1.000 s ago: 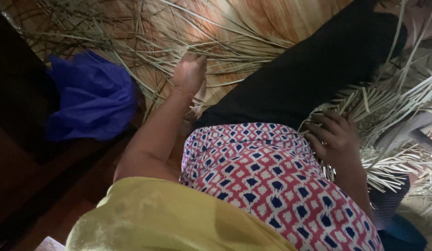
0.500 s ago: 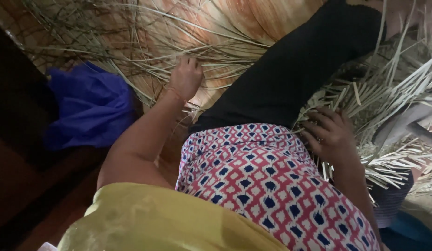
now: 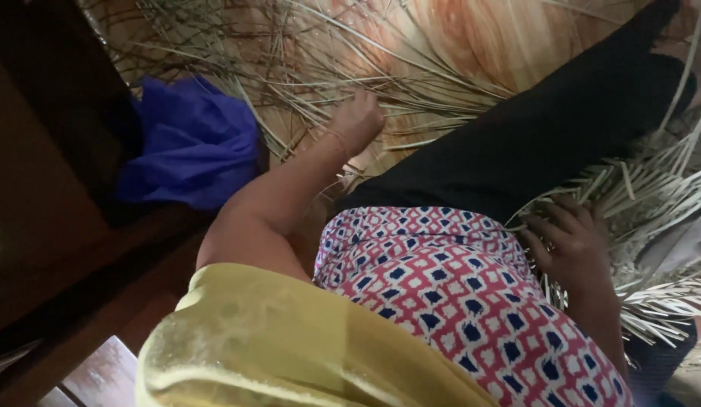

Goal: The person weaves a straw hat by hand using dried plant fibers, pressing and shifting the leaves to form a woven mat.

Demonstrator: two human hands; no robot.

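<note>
Dry flat palm strips [image 3: 411, 83] under left hand [image 3: 358, 120], fingers curled.

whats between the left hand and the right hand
In the head view, the person's own leg in black trousers and the red, white and blue patterned cloth lie between the left hand and right hand.

The left arm is stretched forward and the left hand [image 3: 358, 120] is held low, fingers curled loosely. The right hand [image 3: 569, 245] is kept near the thigh, fingers spread and bent.
</note>
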